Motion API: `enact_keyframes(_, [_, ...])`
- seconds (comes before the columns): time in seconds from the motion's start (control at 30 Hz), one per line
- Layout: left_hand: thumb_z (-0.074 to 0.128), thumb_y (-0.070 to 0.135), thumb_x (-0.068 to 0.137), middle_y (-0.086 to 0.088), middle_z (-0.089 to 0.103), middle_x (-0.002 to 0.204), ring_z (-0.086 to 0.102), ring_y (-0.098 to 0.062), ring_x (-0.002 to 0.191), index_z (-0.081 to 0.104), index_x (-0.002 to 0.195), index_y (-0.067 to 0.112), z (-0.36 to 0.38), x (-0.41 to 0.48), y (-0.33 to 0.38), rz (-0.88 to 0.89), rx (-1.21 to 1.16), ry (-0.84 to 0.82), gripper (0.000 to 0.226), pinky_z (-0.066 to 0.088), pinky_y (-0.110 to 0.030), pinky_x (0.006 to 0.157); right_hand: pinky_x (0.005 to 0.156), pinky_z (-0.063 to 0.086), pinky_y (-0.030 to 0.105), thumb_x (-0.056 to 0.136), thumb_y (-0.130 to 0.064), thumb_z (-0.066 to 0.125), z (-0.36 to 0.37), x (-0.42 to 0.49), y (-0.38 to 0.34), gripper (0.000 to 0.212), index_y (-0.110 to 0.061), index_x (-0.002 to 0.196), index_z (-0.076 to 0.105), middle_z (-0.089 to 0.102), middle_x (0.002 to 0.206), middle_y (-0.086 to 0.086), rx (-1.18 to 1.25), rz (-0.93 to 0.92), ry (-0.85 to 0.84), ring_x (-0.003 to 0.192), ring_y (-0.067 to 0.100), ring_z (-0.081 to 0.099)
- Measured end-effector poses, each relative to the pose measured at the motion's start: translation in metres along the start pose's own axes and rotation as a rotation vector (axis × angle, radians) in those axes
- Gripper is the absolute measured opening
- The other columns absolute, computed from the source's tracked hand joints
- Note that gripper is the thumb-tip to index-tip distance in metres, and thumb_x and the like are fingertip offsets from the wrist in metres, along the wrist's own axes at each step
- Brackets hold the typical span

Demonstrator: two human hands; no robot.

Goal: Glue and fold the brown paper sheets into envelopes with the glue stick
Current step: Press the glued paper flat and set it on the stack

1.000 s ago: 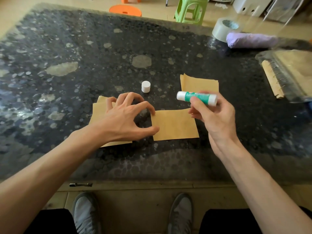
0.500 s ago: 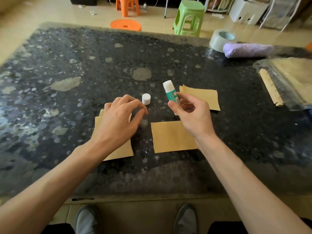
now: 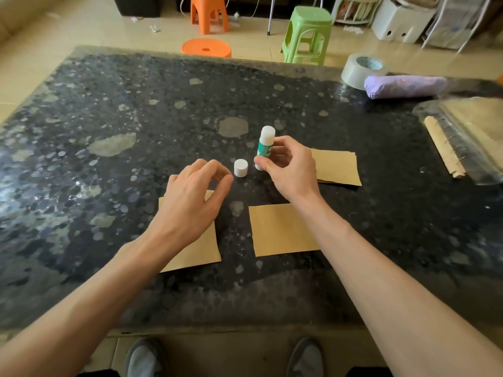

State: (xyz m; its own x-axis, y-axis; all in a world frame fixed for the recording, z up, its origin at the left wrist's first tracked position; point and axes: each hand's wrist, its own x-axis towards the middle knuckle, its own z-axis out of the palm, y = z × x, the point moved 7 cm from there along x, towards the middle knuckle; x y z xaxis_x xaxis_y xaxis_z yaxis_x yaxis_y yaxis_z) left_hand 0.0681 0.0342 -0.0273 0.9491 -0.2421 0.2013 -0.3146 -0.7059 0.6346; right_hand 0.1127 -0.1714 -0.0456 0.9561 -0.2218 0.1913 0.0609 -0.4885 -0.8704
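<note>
**Glue stick held upright beside its cap**

Head view: The right hand (image 3: 288,170) has its grip clamped on the glue stick (image 3: 265,144), thumb and fingers pinching the lower half. The stick stands upright and uncapped, white end up; whether its base touches the dark speckled surface (image 3: 109,118) cannot be told. Its white cap (image 3: 241,167) stands on the surface just to the left of the stick.

The left hand (image 3: 193,202) is above the far edge of the left brown sheets (image 3: 201,251), its grip apart, fingers loosely curled and holding nothing, fingertips near the cap. 1 brown sheet (image 3: 280,229) lies flat in the middle, partly under the right forearm. A small stack of brown sheets (image 3: 337,168) lies beyond the right hand.

At the far right of the surface are a tape roll (image 3: 362,69), a purple bundle (image 3: 405,87) touching it, and a clear plastic sleeve (image 3: 468,137). On the floor beyond stand a green stool (image 3: 307,34) and 2 orange stools (image 3: 209,13).
</note>
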Motion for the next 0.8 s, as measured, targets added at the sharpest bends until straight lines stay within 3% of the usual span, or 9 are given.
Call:
enact_keyframes(0.13, [0.049, 0.039, 0.102, 0.015, 0.061, 0.105, 0.061, -0.01, 0.102, 0.062, 0.105, 0.033, -0.001, 0.0, -0.001, 0.019, -0.011, 0.02, 0.014, 0.049, -0.053, 0.098, 0.083, 0.054, 0.01, 0.082, -0.023, 0.089, 0.0, -0.001, 0.001, 0.034, -0.027, 0.109, 0.068, 0.07, 0.095, -0.021, -0.027, -0.003, -0.018, 0.092, -0.004, 0.069])
enact_keyframes(0.27, [0.052, 0.025, 0.105, 0.016, 0.061, 0.107, 0.059, -0.007, 0.105, 0.061, 0.11, 0.034, -0.006, 0.001, -0.006, 0.022, -0.006, 0.037, 0.014, 0.048, -0.051, 0.101, 0.089, 0.057, 0.017, 0.081, -0.021, 0.09, -0.01, -0.013, 0.001, 0.06, -0.019, 0.135, 0.063, 0.068, 0.124, -0.006, -0.001, 0.048, 0.027, 0.105, 0.003, 0.068])
enact_keyframes(0.43, [0.054, 0.02, 0.104, 0.014, 0.064, 0.111, 0.059, -0.005, 0.108, 0.063, 0.113, 0.028, -0.017, 0.003, -0.012, 0.023, -0.018, 0.051, 0.015, 0.049, -0.035, 0.097, 0.084, 0.054, 0.019, 0.083, -0.029, 0.087, -0.019, -0.06, -0.017, 0.057, -0.028, 0.133, 0.059, 0.061, 0.123, -0.011, -0.017, -0.025, 0.106, 0.106, 0.002, 0.062])
enact_keyframes(0.57, [0.058, 0.021, 0.102, 0.012, 0.066, 0.111, 0.061, -0.006, 0.107, 0.062, 0.115, 0.026, -0.026, 0.003, -0.016, 0.031, -0.018, 0.055, 0.015, 0.051, -0.031, 0.094, 0.088, 0.048, 0.013, 0.083, -0.034, 0.087, 0.0, -0.088, -0.034, 0.058, -0.029, 0.134, 0.059, 0.059, 0.123, -0.013, -0.065, -0.12, -0.035, 0.111, 0.001, 0.059])
enact_keyframes(0.7, [0.059, 0.021, 0.101, 0.015, 0.067, 0.109, 0.061, 0.001, 0.106, 0.063, 0.116, 0.027, -0.037, 0.002, -0.023, 0.026, -0.015, 0.058, 0.016, 0.049, -0.022, 0.091, 0.1, 0.041, 0.013, 0.083, -0.045, 0.085, 0.034, -0.105, -0.048, 0.057, -0.027, 0.133, 0.064, 0.059, 0.128, -0.014, -0.199, -0.24, -0.37, 0.123, 0.0, 0.05])
enact_keyframes(0.8, [0.058, 0.017, 0.101, 0.015, 0.067, 0.108, 0.061, 0.004, 0.104, 0.063, 0.114, 0.026, -0.042, -0.001, -0.029, 0.006, -0.006, 0.067, 0.017, 0.043, -0.011, 0.084, 0.107, 0.031, 0.014, 0.08, -0.059, 0.082, 0.054, -0.122, -0.054, 0.067, -0.028, 0.137, 0.065, 0.056, 0.137, -0.014, -0.321, -0.323, -0.562, 0.133, 0.001, 0.041])
